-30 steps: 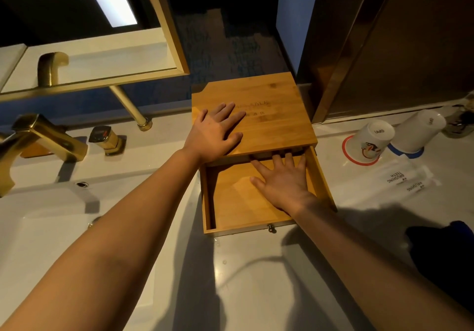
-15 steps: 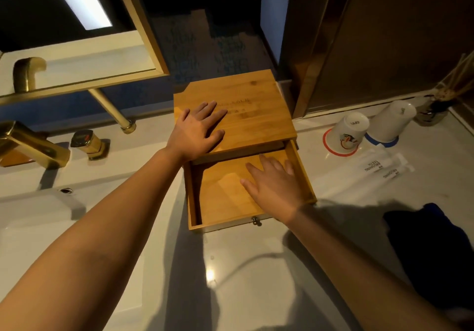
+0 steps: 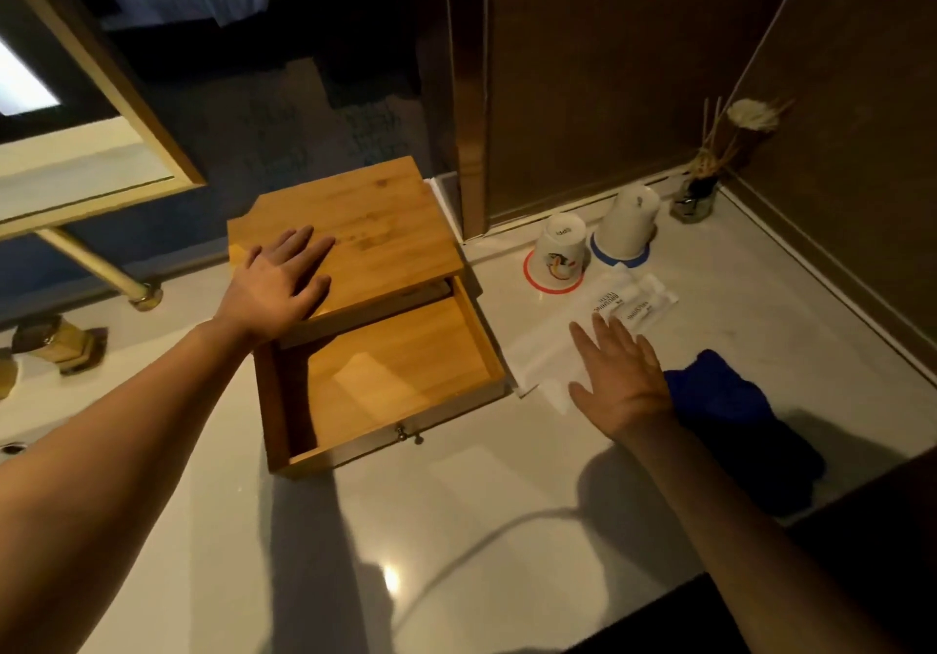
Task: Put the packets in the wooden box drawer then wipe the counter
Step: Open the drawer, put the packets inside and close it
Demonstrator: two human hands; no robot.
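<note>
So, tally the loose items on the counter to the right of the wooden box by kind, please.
Upturned cups: 2, red-ringed and blue-ringed
White packets: at least 2, overlapping, so the exact count is unclear
Blue cloth: 1
Reed diffuser: 1
Total: at least 6

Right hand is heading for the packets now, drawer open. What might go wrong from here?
1. The packets lie flat, close by two upturned cups; a sweeping right hand could knock one over.
2. The flat plastic may be hard to pinch off the counter, so some could be left behind.
3. The drawer is pulled far out; if the left hand lifts off the box, it may shift.
</note>
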